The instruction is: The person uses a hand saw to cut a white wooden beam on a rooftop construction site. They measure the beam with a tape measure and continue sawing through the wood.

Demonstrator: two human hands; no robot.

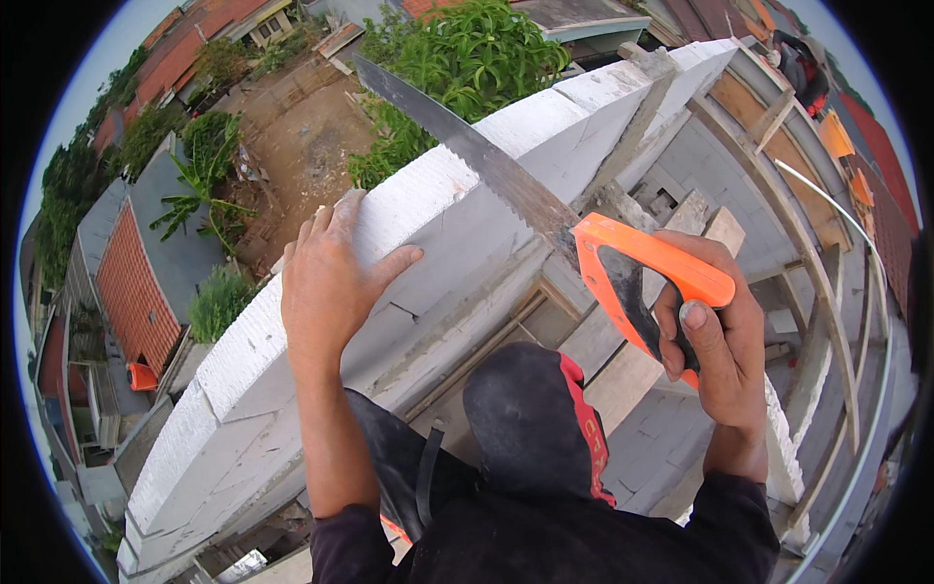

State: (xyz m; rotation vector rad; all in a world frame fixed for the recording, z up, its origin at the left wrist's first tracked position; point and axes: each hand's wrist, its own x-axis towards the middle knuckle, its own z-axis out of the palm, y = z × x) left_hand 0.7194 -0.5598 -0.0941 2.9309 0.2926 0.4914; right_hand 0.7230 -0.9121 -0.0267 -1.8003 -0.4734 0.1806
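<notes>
My right hand (718,341) is closed around the orange and black handle of a hand saw (467,146). The long grey blade points up and to the left, its toothed edge toward me and its middle crossing the top of the white block wall (418,190). Whether the teeth touch the block, I cannot tell. My left hand (336,268) lies over the wall's top edge, left of the blade, with fingers over the far side and the thumb spread along the near face.
Wooden planks (623,375) lie below me, inside the wall. Curved timber (778,214) and a white hose (837,209) run along the right. Beyond the wall the ground (302,146) drops well below, with a leafy tree (467,54). Another person (803,68) is at the far right.
</notes>
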